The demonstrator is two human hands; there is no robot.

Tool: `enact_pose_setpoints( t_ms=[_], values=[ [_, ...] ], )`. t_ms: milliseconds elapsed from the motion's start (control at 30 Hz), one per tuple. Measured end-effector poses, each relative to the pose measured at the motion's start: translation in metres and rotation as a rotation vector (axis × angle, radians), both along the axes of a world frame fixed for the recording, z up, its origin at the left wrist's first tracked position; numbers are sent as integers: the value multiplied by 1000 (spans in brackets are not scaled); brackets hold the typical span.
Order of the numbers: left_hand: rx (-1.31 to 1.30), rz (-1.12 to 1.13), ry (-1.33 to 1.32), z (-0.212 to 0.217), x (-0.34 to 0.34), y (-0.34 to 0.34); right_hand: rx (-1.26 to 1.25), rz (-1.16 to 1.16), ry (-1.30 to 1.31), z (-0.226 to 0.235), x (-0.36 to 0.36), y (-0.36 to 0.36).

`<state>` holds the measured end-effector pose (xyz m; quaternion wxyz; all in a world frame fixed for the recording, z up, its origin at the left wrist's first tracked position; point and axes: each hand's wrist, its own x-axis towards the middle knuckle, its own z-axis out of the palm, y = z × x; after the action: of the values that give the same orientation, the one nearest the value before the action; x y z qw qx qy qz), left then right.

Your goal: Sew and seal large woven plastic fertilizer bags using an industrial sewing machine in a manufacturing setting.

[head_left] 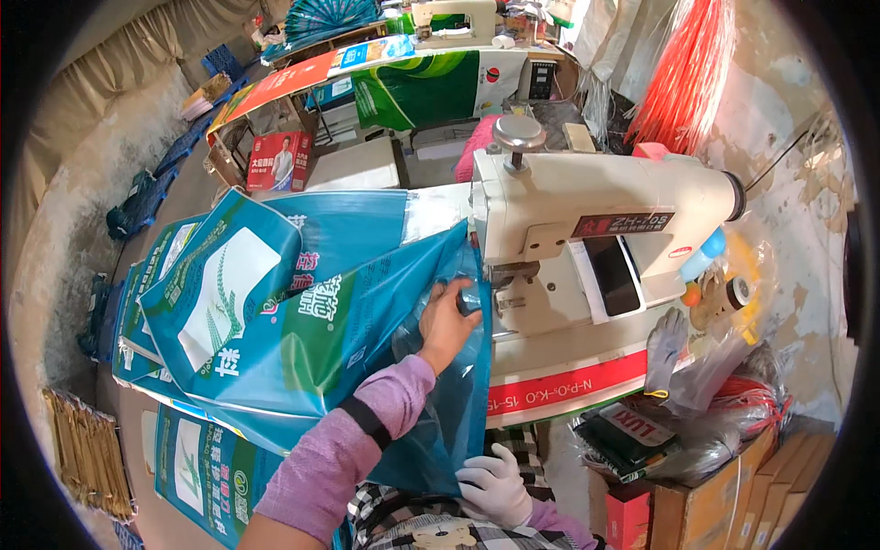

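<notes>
A teal woven sack [429,449] hangs in front of me, its long edge running beside the needle end of a cream sewing machine [568,197]. My left hand [447,321], bare and coming from a purple sleeve, is closed on the sack's edge just below the presser area. A clear, shiny film shows under its fingers, perhaps a liner. Lower down, my right hand [495,486] wears a white glove and pinches the sack's bottom corner. More printed teal sacks [229,284] lie stacked to the left. The needle tip itself is hidden.
A black phone [612,275] rests on the machine bed. Grey gloves [666,353] lie at the table's right edge. Cardboard boxes [701,500] and plastic bundles stand lower right. Red strands [683,82] hang behind. Another sewing machine [456,20] stands at the back.
</notes>
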<state>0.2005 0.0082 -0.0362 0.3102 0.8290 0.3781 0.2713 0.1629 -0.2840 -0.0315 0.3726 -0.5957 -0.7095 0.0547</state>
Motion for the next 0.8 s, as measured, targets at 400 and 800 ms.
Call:
enact_pose_setpoints(
  t_ms=[400, 800],
  values=[
    [-576, 196, -319, 44, 4, -4, -420, -323, 727, -11, -1, -32],
    [468, -217, 752, 111, -310, 29, -265, -251, 853, -16, 29, 58]
  ],
)
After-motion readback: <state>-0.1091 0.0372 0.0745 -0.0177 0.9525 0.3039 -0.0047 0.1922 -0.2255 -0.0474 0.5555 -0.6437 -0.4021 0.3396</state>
